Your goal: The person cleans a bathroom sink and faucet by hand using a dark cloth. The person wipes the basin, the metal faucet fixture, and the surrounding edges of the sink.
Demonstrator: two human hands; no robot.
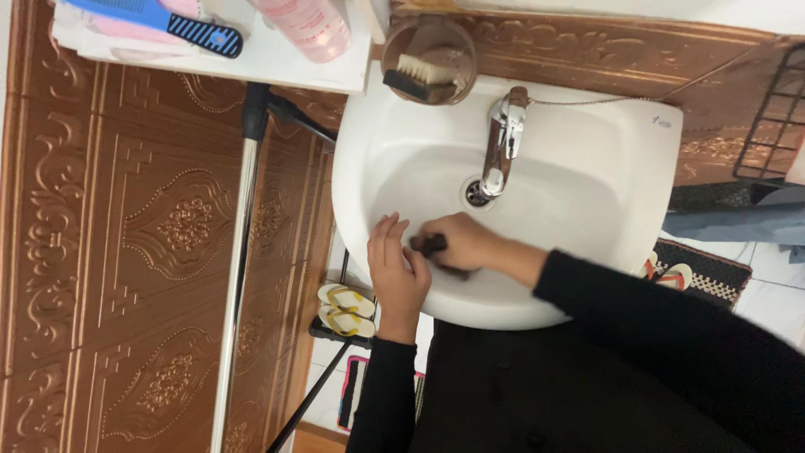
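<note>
My right hand [466,243] is closed around a small dark object [432,244] inside the white wash basin [579,201], near its front wall. What the object is I cannot tell. My left hand [396,267] rests on the basin's front-left rim, fingers spread and pointing into the bowl, its fingertips close to the dark object. Both arms are in black sleeves. The chrome tap [503,138] hangs over the drain [476,193] just behind my hands.
A brown bowl [429,57] with a scrub brush sits at the basin's back-left corner. A white shelf [277,59] holds a blue comb [168,21] and a pink bottle [306,25]. Brown patterned tiles cover the wall. Sandals [345,309] lie on the floor below; a black wire rack [776,117] stands right.
</note>
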